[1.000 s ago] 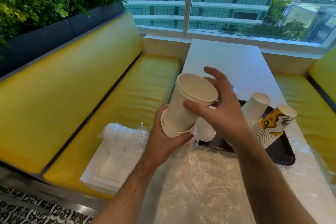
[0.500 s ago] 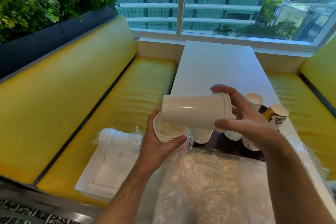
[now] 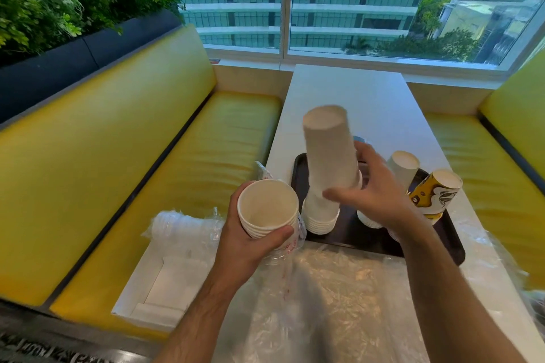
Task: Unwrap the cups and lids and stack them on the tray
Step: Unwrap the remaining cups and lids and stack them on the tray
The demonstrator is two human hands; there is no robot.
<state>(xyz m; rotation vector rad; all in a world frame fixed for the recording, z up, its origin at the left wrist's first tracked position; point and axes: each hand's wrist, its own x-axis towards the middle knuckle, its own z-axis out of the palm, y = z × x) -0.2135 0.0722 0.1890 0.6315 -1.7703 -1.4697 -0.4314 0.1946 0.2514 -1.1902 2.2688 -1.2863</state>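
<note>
Red print on the clear wrapper hanging under the left hand's stack, too small and creased to read; a yellow, white and black printed pattern on the patterned cup topping a stack at the tray's right end, no legible words there either. Dark tray on the white table, its near edge just beyond a wide spread of crumpled clear plastic sheeting covering the near end of the table. On the tray: a short stack of upside-down white cups at the left, another inverted white stack farther right, partly hidden behind the right wrist, then the patterned stack leaning rightward. Left of the table, on the yellow bench seat, an open white cardboard box with a sleeve of clear lids still in plastic lying across its far end. Green planter above the left bench back; window with buildings at the far end. Left hand wrapped around a small nested stack of white cups, mouths up, thumb across the near side, wrapper bunched below the fingers, held just left of the tray. Right hand above the tray, holding an inverted white cup tilted slightly leftward, base up, directly over the left stack and blurred; thumb extended leftward under the cup's rim, fingers curved behind its wall.
</note>
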